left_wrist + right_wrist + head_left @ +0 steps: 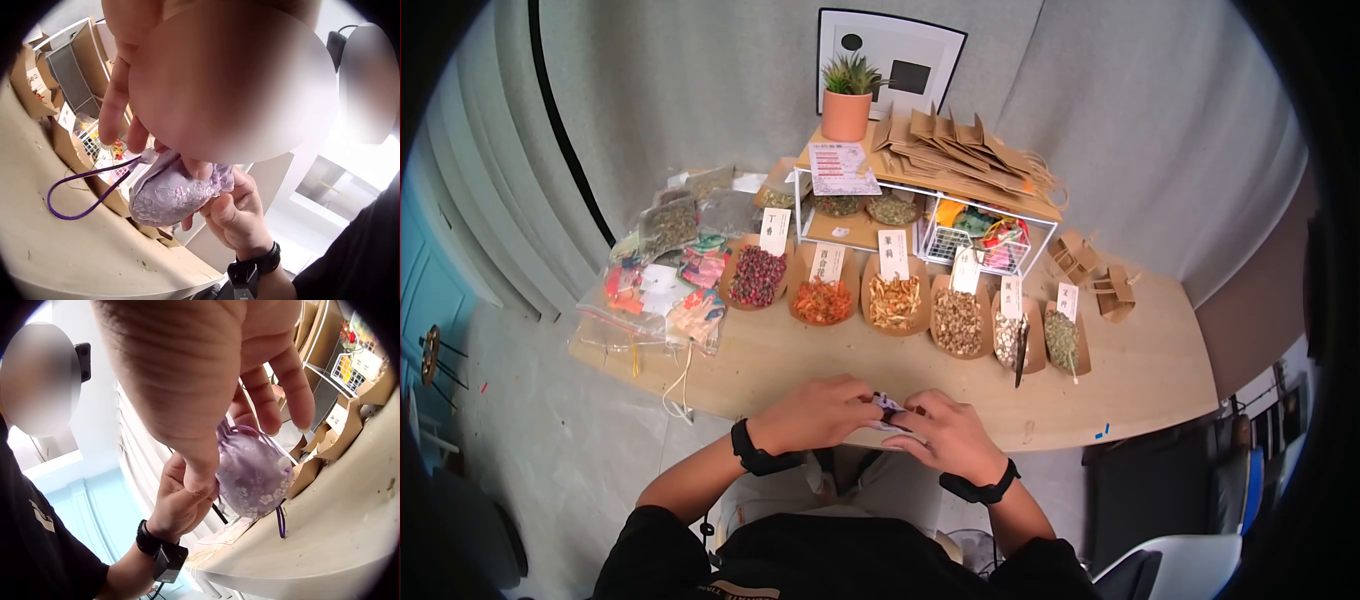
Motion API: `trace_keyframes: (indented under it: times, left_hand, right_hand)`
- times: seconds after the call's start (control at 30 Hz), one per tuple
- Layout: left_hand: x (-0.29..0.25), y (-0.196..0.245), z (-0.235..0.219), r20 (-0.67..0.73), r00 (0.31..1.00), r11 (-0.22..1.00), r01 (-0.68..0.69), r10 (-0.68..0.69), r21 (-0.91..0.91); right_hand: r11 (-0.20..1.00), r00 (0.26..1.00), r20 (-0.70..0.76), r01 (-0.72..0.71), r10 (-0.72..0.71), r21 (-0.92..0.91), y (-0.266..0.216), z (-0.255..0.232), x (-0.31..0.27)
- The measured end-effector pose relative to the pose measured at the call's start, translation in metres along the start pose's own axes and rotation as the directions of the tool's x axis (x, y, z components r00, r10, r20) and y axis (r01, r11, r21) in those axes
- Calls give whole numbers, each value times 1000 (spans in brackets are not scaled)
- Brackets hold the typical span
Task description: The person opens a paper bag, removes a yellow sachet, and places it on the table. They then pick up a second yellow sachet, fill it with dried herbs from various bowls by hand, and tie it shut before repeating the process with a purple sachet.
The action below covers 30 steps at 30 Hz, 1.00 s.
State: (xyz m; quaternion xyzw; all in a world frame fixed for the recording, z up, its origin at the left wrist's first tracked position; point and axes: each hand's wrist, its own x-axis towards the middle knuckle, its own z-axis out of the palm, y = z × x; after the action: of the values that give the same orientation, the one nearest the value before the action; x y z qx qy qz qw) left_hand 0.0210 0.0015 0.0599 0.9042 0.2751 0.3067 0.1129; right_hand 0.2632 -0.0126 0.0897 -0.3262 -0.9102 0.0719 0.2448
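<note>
A small lilac drawstring pouch (pixel 888 408) with pale floral embroidery is held between both hands, just above the table's near edge. My left hand (pixel 820 410) pinches its gathered top with thumb and fingertips. From the other side my right hand (pixel 953 437) pinches the pouch near the neck, its other fingers loosely extended. In the left wrist view the pouch (pixel 169 197) looks rounded, and a dark purple cord loop (pixel 56 203) hangs out from it. The right wrist view shows the embroidered body (pixel 253 478) below the bunched neck. The pouch's inside is hidden.
Kraft-paper trays of dried flowers and herbs (pixel 895 300), with label cards, line the table (pixel 840 365). Dark tongs (pixel 1021 352) lie on one tray. Behind stands a shelf with a potted plant (pixel 847 115) and paper bags (pixel 960 150). Plastic packets (pixel 665 230) crowd the left.
</note>
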Motion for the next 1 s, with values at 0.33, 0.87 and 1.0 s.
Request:
trace_keyframes:
  times: [0.33,0.87,1.0]
  left_hand:
    - [-9,12,-7,21,995,935,-95,94,341]
    - [-33,4,79,-213,729,650,390,-651,-652]
    - [-25,4,76,-175,695,528,333,-698,-781]
  right_hand:
    - [974,998,-31,53,-61,-218,7,1,-3]
    - [989,926,-349,-120,144,89,-20,48,-12]
    - [820,782,-393,-249,484,515,-20,73,-17]
